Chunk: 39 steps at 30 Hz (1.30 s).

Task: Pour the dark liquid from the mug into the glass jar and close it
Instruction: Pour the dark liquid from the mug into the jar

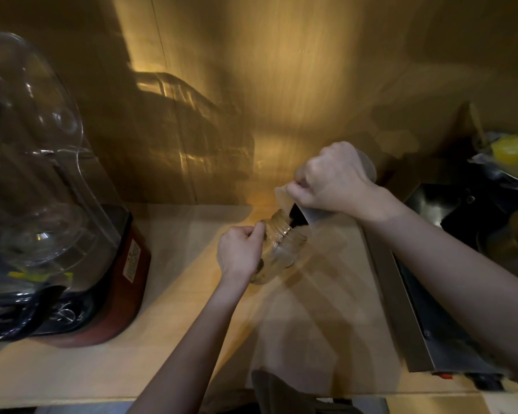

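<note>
Our right hand [332,177] grips the tilted mug [317,209] above the jar [277,249]; our left hand [240,252] clasps the jar. We should keep the dark liquid [295,218] centred over its mouth, pouring slowly.

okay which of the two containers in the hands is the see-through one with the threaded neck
The glass jar, held in the left hand. It is clear with a ridged neck; the mug tipped over it by the right hand is opaque white.
</note>
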### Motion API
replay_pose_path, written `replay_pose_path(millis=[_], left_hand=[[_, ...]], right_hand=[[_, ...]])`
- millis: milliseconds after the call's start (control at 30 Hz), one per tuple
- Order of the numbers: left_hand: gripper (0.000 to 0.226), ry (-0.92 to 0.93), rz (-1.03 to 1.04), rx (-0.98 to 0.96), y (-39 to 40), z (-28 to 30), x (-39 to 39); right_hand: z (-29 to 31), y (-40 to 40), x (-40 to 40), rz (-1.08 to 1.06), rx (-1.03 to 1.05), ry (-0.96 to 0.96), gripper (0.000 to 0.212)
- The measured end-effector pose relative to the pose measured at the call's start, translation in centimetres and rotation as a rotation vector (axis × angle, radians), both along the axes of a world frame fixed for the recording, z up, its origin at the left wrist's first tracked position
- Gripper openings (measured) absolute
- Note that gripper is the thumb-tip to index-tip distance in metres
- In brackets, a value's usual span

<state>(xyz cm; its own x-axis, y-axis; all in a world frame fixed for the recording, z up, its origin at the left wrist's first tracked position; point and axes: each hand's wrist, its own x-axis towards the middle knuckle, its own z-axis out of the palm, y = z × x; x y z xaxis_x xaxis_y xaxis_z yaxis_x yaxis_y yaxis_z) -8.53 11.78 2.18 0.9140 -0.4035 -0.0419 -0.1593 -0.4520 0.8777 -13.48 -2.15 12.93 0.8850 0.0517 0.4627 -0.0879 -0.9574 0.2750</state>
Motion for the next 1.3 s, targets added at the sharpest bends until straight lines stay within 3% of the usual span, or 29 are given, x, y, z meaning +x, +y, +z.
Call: replay_pose_path(millis=[367,1033,1300], left_hand=[[0.048,0.018,-0.012,-0.037,0.3,-0.5,0.0],[0.045,0.075,0.007,-0.108,0.1,-0.5,0.0],[0.042,0.096,0.015,-0.128,0.0,-0.5,-0.2]], right_hand=[[0.1,-0.2,-0.1,0.030,-0.008,-0.094,0.044],[0.8,0.1,0.1,0.026,-0.044,-0.029,0.036],[0.8,0.0,0.0,0.041,-0.046,-0.030,0.042]])
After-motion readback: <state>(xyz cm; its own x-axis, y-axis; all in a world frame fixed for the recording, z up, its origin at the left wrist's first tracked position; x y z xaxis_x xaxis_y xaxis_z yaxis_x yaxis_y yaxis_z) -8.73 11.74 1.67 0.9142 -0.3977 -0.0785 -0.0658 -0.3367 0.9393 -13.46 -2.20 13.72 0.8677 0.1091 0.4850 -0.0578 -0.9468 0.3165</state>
